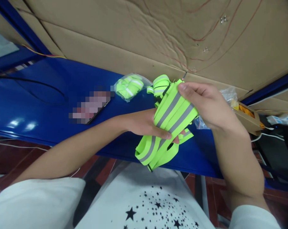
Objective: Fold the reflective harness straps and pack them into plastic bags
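Note:
Neon-yellow reflective straps (174,111) with grey stripes are bunched in loops between my two hands, above the blue table. My left hand (146,124) wraps around their lower middle, thumb across the front, and looped ends hang beneath it. At the upper right end, my right hand (201,98) pinches the straps between thumb and fingers. Just behind them, a rolled bundle of the same strap (161,84) rests on the table. To its left lies a clear plastic bag (129,86) with more folded neon strap inside.
A phone (91,106), its screen blurred out, lies on the blue table (45,92) at left, near a black cable (29,81). Cardboard (110,35) with red wires lines the back. At right are a small cardboard box (247,117) and a crumpled plastic bag (229,93).

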### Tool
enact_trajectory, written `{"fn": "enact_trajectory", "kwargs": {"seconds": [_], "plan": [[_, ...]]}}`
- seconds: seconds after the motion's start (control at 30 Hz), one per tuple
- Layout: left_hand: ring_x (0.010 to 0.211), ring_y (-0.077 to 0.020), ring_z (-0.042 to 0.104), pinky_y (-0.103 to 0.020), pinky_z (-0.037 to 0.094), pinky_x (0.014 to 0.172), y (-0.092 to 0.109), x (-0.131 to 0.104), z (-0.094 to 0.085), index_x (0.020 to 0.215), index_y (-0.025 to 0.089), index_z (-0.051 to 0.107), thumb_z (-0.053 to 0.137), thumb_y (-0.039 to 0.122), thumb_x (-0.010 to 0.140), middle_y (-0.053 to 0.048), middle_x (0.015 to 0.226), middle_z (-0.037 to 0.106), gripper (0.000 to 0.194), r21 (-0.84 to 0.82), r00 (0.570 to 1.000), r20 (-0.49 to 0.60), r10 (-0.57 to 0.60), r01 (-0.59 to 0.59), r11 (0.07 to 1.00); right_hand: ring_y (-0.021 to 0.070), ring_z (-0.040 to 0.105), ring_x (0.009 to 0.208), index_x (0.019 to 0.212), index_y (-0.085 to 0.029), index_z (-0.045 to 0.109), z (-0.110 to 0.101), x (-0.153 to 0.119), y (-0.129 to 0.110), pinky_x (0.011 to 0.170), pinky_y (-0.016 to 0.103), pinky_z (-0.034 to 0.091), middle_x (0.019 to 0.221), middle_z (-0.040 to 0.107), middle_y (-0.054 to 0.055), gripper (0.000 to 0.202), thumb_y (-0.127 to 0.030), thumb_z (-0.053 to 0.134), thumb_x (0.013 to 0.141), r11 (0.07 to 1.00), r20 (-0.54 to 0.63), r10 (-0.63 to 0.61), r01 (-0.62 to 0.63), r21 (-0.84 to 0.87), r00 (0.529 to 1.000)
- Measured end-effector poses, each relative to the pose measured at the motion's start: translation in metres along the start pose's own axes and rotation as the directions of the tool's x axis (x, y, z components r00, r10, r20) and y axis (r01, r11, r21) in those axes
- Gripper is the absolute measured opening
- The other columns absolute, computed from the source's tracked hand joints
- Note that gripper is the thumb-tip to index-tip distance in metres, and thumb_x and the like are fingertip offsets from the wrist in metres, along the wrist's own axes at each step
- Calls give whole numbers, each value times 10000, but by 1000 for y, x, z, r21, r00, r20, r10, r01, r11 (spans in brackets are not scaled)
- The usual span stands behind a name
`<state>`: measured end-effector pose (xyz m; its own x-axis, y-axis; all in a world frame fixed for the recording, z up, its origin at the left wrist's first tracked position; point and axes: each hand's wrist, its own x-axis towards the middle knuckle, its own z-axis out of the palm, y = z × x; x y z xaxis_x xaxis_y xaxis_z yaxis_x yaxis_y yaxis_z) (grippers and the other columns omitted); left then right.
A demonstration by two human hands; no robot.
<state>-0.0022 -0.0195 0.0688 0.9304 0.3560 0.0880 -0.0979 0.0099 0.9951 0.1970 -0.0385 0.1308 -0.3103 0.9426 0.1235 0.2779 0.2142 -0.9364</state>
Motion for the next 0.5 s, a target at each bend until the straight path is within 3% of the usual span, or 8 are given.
{"fn": "enact_trajectory", "kwargs": {"seconds": [0.17, 0.33, 0.47, 0.5], "plan": [[1038, -242, 752, -334, 604, 933, -2, -2, -6, 1100, 161, 764, 735, 307, 908, -105, 1105, 791, 242, 99, 999, -2, 47, -47, 994, 221, 738, 886, 1019, -259, 753, -3, 1, -1, 780, 363, 596, 945, 777, 27, 354, -565, 579, 983, 990, 79, 99, -106, 90, 992], [926, -223, 770, -314, 618, 856, 0, -1, 2, 1006, 142, 764, 740, 266, 900, -89, 966, 801, 165, 18, 987, -130, 97, -95, 995, 257, 702, 1067, 1067, -256, 769, -3, 5, 5, 878, 375, 584, 1051, 768, 38, 260, -467, 674, 948, 941, -26, -91, 78, -328, 995], [874, -211, 770, -280, 615, 785, 8, -2, 7, 981, 144, 757, 729, 279, 910, -71, 907, 790, 155, 46, 973, -189, 133, -127, 991, 249, 719, 1023, 1130, -269, 766, -3, 2, 0, 839, 374, 604, 1072, 773, 39, 448, -574, 451, 1040, 960, 149, 3, 39, -277, 989], [878, -210, 768, -279, 614, 787, 8, -2, 7, 986, 146, 757, 726, 286, 913, -71, 911, 791, 160, 72, 969, -204, 142, -130, 989, 248, 715, 1045, 1178, -264, 751, -3, 0, -2, 847, 368, 606, 1127, 764, 40, 449, -581, 467, 1032, 954, 189, 2, 55, -296, 982]]}}
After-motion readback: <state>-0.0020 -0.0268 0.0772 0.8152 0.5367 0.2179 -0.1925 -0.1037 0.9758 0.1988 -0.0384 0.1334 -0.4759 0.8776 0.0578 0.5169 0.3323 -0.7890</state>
